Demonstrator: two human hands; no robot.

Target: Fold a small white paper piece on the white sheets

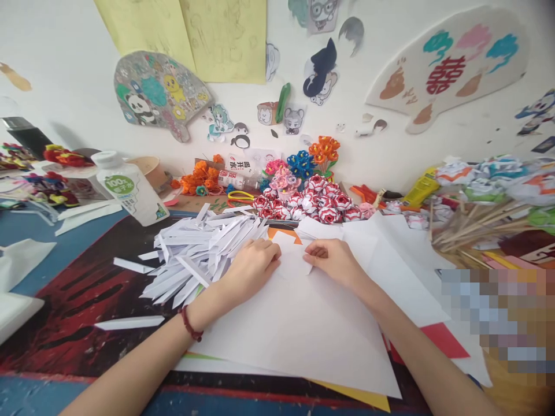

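At the frame's centre, the left hand (259, 261) and right hand (335, 261) pinch a small paper (291, 264) — paper strips (191, 260) heap centre-left.

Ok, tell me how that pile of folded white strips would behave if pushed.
The folded strips would probably slide and scatter, since they lie loose and crisscrossed. They look like thin paper, so likely light; folds probably add some stiffness.

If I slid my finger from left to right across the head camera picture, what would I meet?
Dark flask, white bottle, pile of folded white paper strips, left hand, right hand, yellow tube, wooden sticks.
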